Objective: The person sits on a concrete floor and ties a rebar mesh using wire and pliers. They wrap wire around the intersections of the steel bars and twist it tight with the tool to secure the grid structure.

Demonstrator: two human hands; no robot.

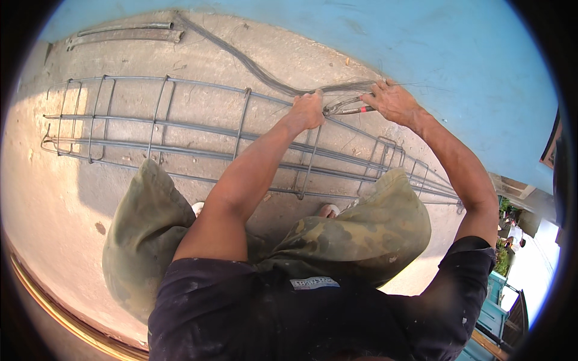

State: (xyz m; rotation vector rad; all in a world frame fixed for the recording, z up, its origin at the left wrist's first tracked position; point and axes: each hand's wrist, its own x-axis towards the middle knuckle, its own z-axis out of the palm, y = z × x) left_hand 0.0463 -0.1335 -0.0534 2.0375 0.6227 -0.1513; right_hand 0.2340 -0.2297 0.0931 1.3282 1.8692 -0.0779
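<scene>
A long cage of steel reinforcing bars (192, 124), tied with rectangular stirrups, lies on the concrete before me. My left hand (308, 109) is closed at the far bar, beside a stirrup; what its fingers pinch is hidden. My right hand (392, 103) grips a pair of pincers (349, 107) by the handles, one of them red and black at its end. The handles are spread somewhat, and the jaws sit next to my left hand at the bar. Just beyond both hands runs a bundle of thin tie wire (241, 58).
Two lengths of metal bar or pipe (126, 34) lie at the far left. A blue wall (469, 78) rises along the far side and right. My bent knees (385, 231) stand close to the cage's near side, with sandalled feet under it.
</scene>
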